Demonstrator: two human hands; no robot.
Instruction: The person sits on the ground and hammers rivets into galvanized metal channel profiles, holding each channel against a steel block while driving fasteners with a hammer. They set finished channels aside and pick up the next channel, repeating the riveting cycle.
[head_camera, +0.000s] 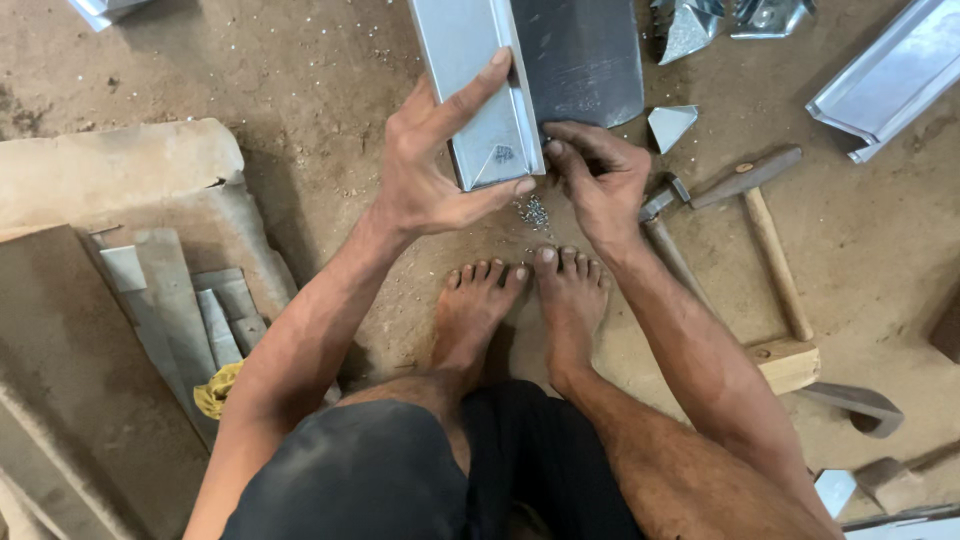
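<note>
Folded sheet-metal channel (485, 95) lying on the dirt floor (330, 90), near its far edge, just ahead of the bare feet (520, 290). Clamped at its near end by the left hand (435, 165): index finger along the top face, thumb under the end. Right hand (600, 175) at the channel's near right corner, fingertips pinched together there (any item between them too small to tell). Small rivets (533, 212) scattered beneath. Two hammers (745, 215) just right; offcuts (672, 125) beyond.
</note>
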